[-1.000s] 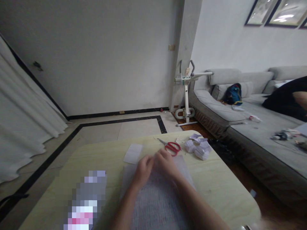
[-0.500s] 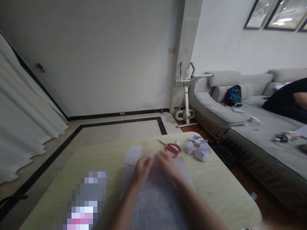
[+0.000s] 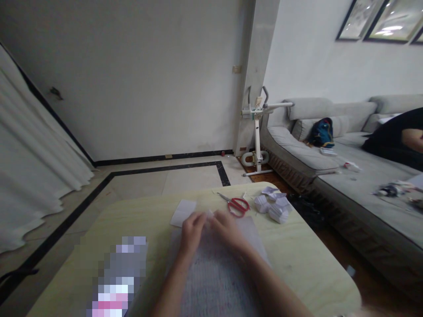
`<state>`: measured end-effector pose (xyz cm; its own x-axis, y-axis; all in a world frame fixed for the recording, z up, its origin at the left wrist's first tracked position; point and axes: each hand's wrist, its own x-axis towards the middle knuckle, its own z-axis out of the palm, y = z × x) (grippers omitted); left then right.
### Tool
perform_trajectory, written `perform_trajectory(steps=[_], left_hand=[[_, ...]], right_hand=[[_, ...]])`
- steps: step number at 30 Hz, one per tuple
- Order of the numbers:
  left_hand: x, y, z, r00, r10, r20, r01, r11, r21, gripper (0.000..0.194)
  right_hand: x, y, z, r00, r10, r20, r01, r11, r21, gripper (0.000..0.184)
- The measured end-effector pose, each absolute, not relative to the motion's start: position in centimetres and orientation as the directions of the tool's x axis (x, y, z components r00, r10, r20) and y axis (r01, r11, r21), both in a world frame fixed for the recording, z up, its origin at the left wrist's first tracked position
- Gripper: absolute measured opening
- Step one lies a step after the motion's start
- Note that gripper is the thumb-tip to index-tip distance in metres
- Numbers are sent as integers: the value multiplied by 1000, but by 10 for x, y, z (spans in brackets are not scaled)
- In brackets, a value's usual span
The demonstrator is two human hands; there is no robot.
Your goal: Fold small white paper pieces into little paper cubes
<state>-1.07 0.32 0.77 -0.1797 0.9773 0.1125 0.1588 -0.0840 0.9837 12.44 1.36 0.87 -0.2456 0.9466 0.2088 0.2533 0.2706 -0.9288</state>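
Paper piece (image 3: 209,214), small and white, shows between the two hands, above the far part of a greyish sheet (image 3: 220,281) whose rows of markings are too blurred for me to read. I see the left hand (image 3: 192,230) with thumb and fingers drawn together on it; the right hand (image 3: 226,225) meets it from the other side, but it is blurred and I cannot tell how firmly its fingers close. Under all this I have a pale, wood-grained table (image 3: 310,264) with rounded corners. Just left of the sheet's far end lies a smooth white slip (image 3: 183,211); beyond the right hand, scissors (image 3: 238,207) with looped red handles and metal blades point far and left. Near the far right corner I count several folded papers (image 3: 272,206), creased and angular, and at the near left a pixelated patch (image 3: 115,275) hides what is there. Past the table I make out light floor tiles (image 3: 148,182) with a dark border, a white pleated curtain (image 3: 29,167) at left, a plain wall (image 3: 148,79) and a white exercise machine (image 3: 257,136). On the grey fabric sofa (image 3: 294,147) at right sit a blue backpack (image 3: 323,133), contents hidden from me, and a person (image 3: 396,138) in black.
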Motion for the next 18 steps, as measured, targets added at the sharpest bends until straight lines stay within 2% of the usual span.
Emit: perform_trajectory(steps=[8,13,18], left_hand=[[-7,4,6,-171,984,40,91,-24,996,32],[-6,3,3,-143,981,135,187,-107,976,29],[-6,2,-1,-145,965,220,270,-175,947,27]], right_hand=[[125,15,10,-219,957,190,274,247,-929,22],[126,17,12,-160,962,221,230,254,-939,12],[128,20,11,-129,965,229,228,254,-940,11]])
